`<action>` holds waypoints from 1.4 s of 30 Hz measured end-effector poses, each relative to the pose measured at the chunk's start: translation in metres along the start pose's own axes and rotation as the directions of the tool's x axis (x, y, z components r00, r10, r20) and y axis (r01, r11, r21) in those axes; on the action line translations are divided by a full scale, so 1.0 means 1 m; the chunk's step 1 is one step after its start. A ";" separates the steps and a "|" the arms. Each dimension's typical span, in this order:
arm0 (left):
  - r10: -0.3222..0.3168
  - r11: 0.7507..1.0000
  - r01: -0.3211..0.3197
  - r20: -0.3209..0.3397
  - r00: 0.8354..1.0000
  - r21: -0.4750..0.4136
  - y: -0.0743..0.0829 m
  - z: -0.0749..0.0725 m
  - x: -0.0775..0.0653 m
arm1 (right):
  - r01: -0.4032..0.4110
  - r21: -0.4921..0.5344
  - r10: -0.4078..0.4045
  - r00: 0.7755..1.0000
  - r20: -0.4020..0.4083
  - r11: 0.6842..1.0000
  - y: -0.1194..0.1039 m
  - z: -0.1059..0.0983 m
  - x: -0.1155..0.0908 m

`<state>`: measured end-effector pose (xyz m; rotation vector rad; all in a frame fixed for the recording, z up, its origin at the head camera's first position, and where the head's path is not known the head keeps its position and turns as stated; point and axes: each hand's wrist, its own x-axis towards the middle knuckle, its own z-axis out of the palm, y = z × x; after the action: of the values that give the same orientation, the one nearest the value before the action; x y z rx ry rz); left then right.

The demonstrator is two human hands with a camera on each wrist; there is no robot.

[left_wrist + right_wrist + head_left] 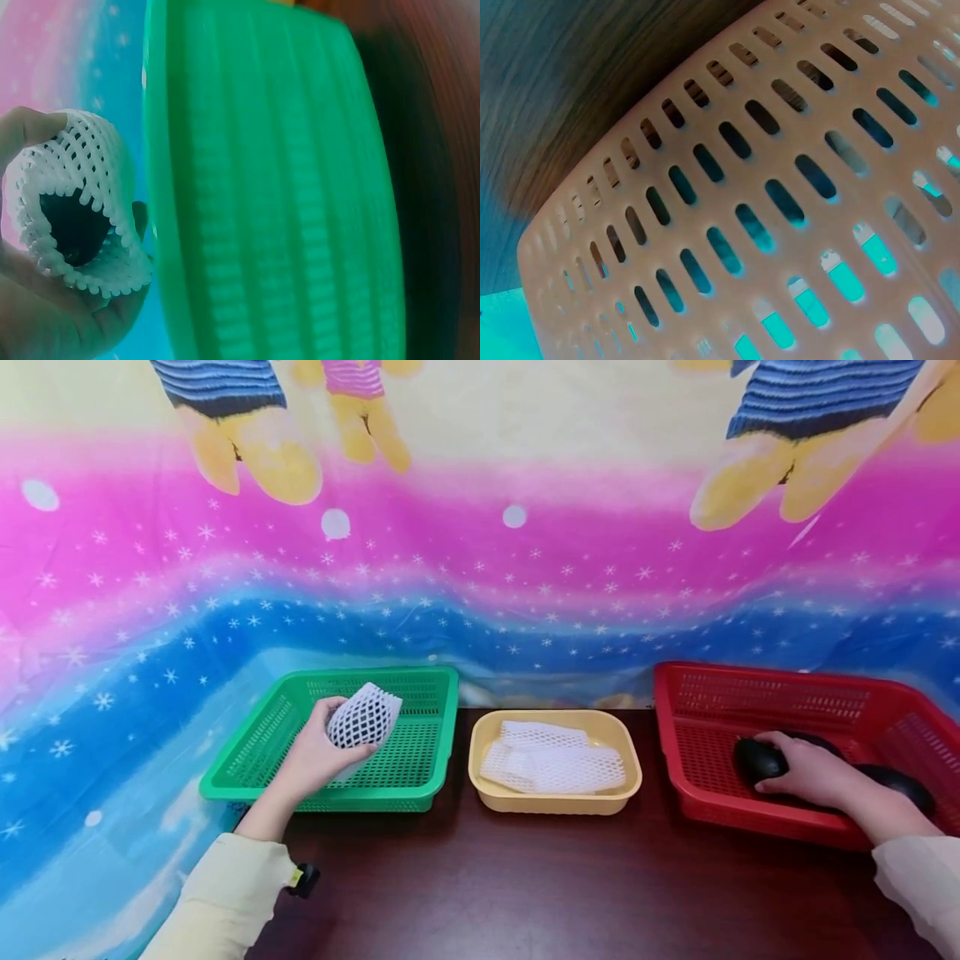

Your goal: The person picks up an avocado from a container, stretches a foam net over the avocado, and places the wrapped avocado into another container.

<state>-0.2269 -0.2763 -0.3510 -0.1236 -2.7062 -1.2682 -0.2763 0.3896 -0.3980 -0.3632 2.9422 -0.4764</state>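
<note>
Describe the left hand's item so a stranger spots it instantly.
Find the green basket on the left. Over it, the left hand holds a white foam net around something dark. Unlike the flat nets in the yellow tray, it bulges.

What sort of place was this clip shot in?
Probably a staged tabletop workspace indoors: a cartoon-printed backdrop behind a dark wood-grained table, with a green plastic basket and a red plastic basket set out.

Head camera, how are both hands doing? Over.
Left hand grips white foam-mesh sleeve, dark object inside, above green plastic basket. Right hand grips black rounded object in red plastic basket. No obstruction visible.
</note>
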 end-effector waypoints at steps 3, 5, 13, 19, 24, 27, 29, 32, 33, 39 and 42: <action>-0.042 0.998 0.042 -0.002 0.999 0.039 -0.012 -0.008 0.004 | -0.008 0.007 0.008 1.000 0.005 1.000 0.000 0.003 -0.002; -0.076 0.996 0.075 0.008 0.997 0.054 -0.019 -0.012 0.006 | -0.008 0.009 0.008 1.000 0.008 1.000 0.000 0.006 -0.004; -0.192 0.972 0.189 0.007 0.981 0.140 -0.043 -0.035 0.006 | -0.008 0.022 0.008 1.000 0.029 1.000 0.001 0.017 -0.006; -0.243 0.953 0.237 0.011 0.970 0.189 -0.054 -0.047 0.007 | -0.011 0.013 0.011 0.999 0.031 1.000 0.003 0.019 -0.005; -0.263 0.923 0.257 -0.018 0.965 0.285 -0.062 -0.046 0.010 | 0.007 -0.001 -0.007 1.000 0.017 1.000 0.004 0.021 -0.007; -0.286 0.900 0.282 -0.038 0.957 0.331 -0.065 -0.044 0.010 | 0.018 -0.005 -0.018 1.000 0.017 1.000 0.002 0.020 -0.007; -0.299 0.886 0.293 -0.039 0.953 0.358 -0.064 -0.044 0.009 | 0.021 -0.004 -0.021 0.999 0.028 1.000 -0.001 0.019 -0.007; -0.307 0.876 0.294 -0.027 0.951 0.382 -0.062 -0.045 0.009 | 0.029 0.001 -0.029 0.998 0.055 1.000 -0.004 0.016 -0.007; -0.310 0.874 0.294 -0.022 0.951 0.387 -0.062 -0.045 0.009 | 0.032 0.005 -0.032 0.997 0.071 0.999 -0.005 0.015 -0.007; -0.335 0.858 0.304 0.004 0.942 0.413 -0.065 -0.051 0.011 | 0.033 0.043 -0.039 0.986 0.161 0.999 -0.011 0.011 -0.006; -0.352 0.846 0.310 0.016 0.936 0.434 -0.071 -0.054 0.012 | 0.024 0.053 -0.034 0.981 0.190 0.998 -0.013 0.012 -0.006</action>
<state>-0.2430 -0.3627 -0.3690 0.3609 -3.1113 -0.7086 -0.2661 0.3759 -0.4042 -0.4216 2.7380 -0.4899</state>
